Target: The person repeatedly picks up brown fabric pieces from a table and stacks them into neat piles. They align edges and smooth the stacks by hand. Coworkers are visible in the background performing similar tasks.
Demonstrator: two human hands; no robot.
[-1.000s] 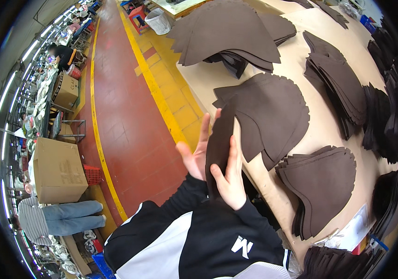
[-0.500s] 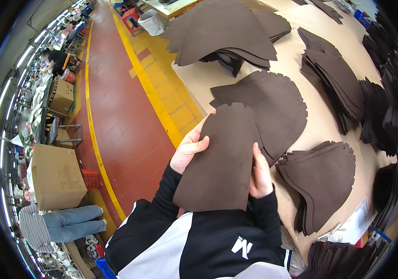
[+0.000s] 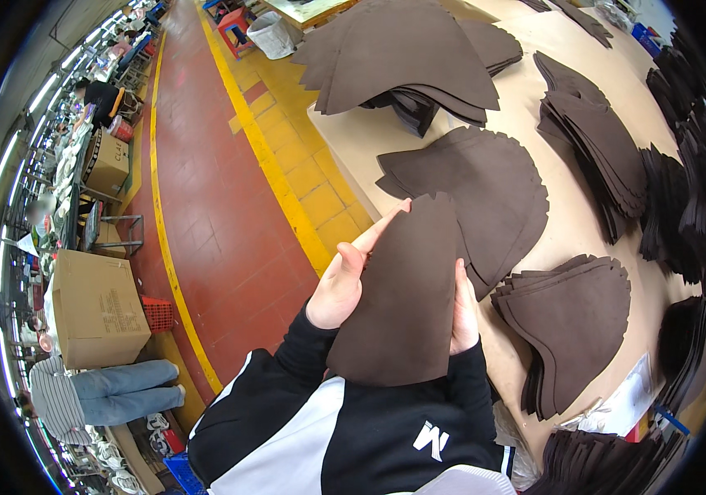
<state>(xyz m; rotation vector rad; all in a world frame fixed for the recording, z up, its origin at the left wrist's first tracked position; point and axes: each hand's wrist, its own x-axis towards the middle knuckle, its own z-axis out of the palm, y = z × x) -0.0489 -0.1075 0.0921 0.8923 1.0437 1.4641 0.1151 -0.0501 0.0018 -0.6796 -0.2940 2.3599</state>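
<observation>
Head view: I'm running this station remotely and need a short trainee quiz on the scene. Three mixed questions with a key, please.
1. True or false: the brown piece is between the left hand and the right hand.

2. Multiple choice: what stands right beside the red basket?
A. a white bin
B. a cardboard box
C. a red stool

3. Fill in the colour: the long stripes along both sides of the red aisle are ____.

Key:
1. True: one hand is at each side of it.
2. B
3. yellow
</observation>
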